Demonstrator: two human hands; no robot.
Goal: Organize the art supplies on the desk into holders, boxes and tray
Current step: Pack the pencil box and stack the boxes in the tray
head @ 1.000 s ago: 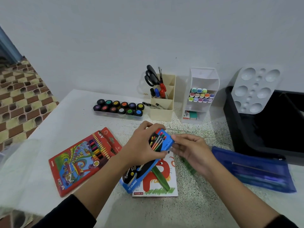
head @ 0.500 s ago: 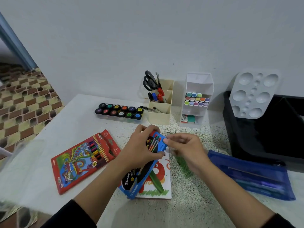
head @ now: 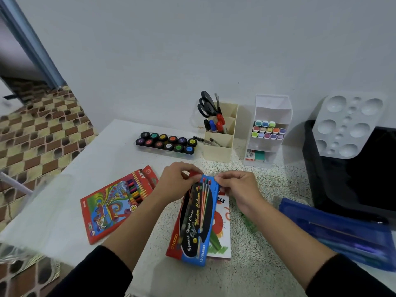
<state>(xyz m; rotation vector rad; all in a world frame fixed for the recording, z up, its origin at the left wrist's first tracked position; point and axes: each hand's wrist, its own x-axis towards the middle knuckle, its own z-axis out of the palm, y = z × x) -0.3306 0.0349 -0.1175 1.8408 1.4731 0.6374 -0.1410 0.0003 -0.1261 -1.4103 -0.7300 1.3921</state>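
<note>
While both hands are working at its far end, the flat cardboard water colour box (head: pixel 196 221), glossy blue with a red side, is lying tilted over a white picture booklet (head: pixel 221 232) on the speckled desk (head: pixel 267 189). The left hand (head: pixel 177 183) is curling its fingers round the box's top left corner; the right hand (head: pixel 240 188) is pinching the top right corner. A flat red pencil box (head: pixel 113 204) is lying nearby on the left, and a translucent blue pouch (head: pixel 338 230) on the right.
</note>
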